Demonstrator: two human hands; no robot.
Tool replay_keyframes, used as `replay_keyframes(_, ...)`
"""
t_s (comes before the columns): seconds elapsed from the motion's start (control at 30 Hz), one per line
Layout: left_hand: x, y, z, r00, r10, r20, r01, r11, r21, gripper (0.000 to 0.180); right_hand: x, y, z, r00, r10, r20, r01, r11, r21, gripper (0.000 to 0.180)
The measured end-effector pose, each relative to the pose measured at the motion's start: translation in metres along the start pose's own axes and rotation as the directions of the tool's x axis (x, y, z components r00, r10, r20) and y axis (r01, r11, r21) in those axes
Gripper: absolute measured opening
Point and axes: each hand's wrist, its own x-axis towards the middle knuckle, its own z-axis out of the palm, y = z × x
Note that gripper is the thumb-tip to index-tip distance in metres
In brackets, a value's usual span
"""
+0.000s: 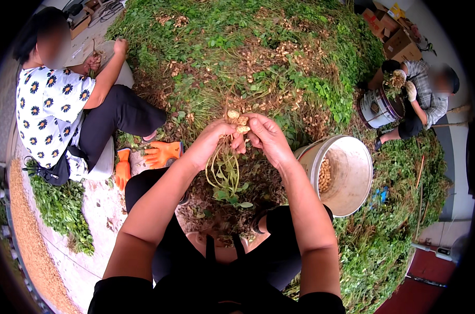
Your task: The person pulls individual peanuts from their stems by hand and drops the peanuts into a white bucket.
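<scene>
Both hands meet at the peanut plant (224, 175), whose stems hang straight down toward me: my left hand (208, 142) grips the root end, my right hand (266, 135) pinches a pod (242, 129) nearest the bucket (347, 175).

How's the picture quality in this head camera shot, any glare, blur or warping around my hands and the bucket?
Head view: soft, even daylight with no hard shadows or glare; both hands, left hand and right hand, and the peanut plant are sharp at the centre; the white bucket bends slightly; the fisheye curves the edges, with black corners; the other people's faces are blurred.
</scene>
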Motion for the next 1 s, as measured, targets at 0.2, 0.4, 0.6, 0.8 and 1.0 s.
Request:
replay_keyframes(0.2, -0.001, -0.003, -0.001, 0.995, -0.070, -0.069, 0.079, 0.988, 0.131, 0.022, 0.003, 0.000, -0.002, 0.998, -0.055, -0.003, 0.055, 0.997, -0.049, 0.027)
replay_keyframes(0.4, -0.005, -0.002, -0.003, 0.996, -0.067, -0.056, 0.072, 0.993, 0.096, 0.018, 0.000, -0.005, 0.001, 0.997, -0.036, 0.068, 0.047, 0.986, -0.161, 0.019)
replay_keyframes(0.6, -0.014, 0.004, 0.007, 0.998, -0.047, -0.048, 0.052, 0.994, 0.101, 0.014, 0.012, -0.004, -0.034, 0.879, -0.255, -0.403, 0.087, 0.916, -0.390, 0.013)
replay_keyframes(0.8, -0.006, -0.008, -0.005, 0.991, -0.005, -0.134, 0.024, 0.989, 0.143, 0.015, 0.006, -0.013, -0.039, 0.940, -0.154, -0.306, 0.087, 0.971, -0.221, 0.022)
replay_keyframes(1.0, -0.004, -0.014, -0.008, 0.985, -0.034, -0.168, 0.064, 0.982, 0.178, 0.014, 0.008, 0.003, -0.006, 0.976, -0.212, -0.054, 0.169, 0.887, -0.431, 0.026)
